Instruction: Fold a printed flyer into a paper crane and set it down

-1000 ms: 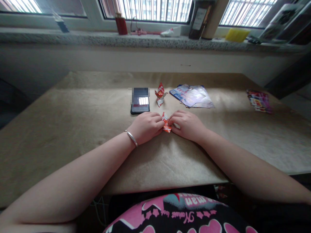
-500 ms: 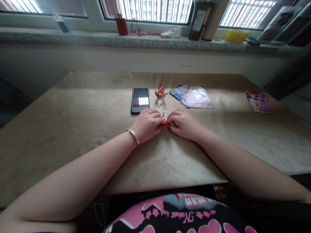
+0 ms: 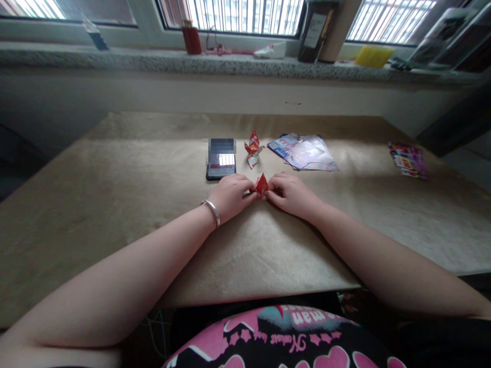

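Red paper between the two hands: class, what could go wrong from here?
1. Both the left hand and right hand pinch the small paper, hiding much of it; a crease might go crooked or the paper might tear.
2. The phone lies just beyond the left hand's knuckles and could get nudged.

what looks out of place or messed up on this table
Nothing is spilled or broken. The glossy sheets lie in a loosely fanned, skewed stack, and a colourful packet sits alone near the right edge of the table. The left hand and right hand pinch the red folded paper between them.
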The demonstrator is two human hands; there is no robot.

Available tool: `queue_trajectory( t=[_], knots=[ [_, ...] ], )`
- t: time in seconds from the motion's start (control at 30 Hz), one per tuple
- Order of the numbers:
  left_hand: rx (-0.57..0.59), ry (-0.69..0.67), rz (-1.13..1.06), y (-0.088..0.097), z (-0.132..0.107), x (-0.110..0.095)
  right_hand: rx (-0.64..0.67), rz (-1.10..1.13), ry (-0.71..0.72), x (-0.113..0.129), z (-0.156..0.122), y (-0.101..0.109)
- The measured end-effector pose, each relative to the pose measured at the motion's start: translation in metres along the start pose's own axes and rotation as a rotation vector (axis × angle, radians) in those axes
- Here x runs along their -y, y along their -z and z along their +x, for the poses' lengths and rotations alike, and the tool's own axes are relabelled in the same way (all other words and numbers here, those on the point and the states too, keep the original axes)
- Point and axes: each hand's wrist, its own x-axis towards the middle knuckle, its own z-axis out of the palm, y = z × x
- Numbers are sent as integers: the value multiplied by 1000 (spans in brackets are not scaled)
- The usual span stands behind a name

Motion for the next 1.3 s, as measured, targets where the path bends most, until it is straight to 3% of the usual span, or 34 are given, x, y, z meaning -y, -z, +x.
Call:
queue_trajectory(
  t=[0.23, 0.47, 1.3],
  knots=[
    [14, 2, 72, 0, 3, -2, -10, 48, -50, -3, 3, -3],
    [1, -18, -19, -1, 3, -5, -5, 105, -83, -6, 3, -4],
    [-13, 212, -77, -1, 1, -6, -29, 173, -234, -5, 5, -7]
  ],
)
